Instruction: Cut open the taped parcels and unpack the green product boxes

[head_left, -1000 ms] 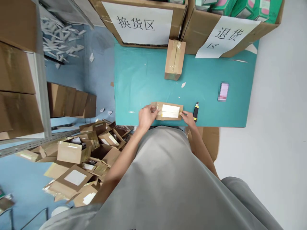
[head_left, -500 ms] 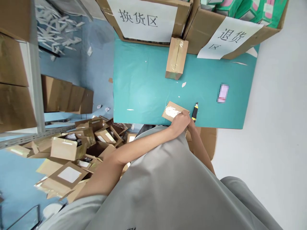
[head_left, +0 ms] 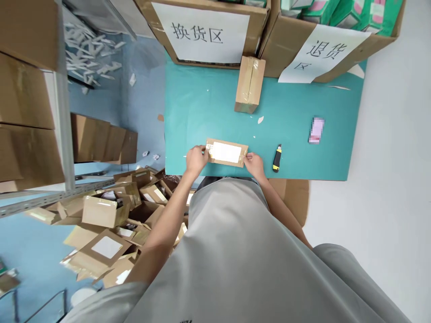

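Observation:
A small cardboard box [head_left: 211,157] with a white label on its upper face lies at the near edge of the teal table [head_left: 188,103]. My left hand [head_left: 196,159] grips the box's left end, thumb and fingers closed on it. At the right end, my right hand [head_left: 254,165] pinches the box's edge with its fingertips. A black and yellow utility knife [head_left: 277,158] rests on the table to the right of my right hand. Farther back stands a taped cardboard box [head_left: 249,84].
Two large cartons with paper signs, the left carton [head_left: 259,18] and the right carton [head_left: 274,54], line the back of the table. A blurred pink item [head_left: 316,130] lies at right. Opened boxes [head_left: 104,211] are heaped on the floor at left, beside a shelf post [head_left: 65,112].
My hands have moved apart to opposite ends of the small box. The box has shifted left and turned straighter, with its white label in full view.

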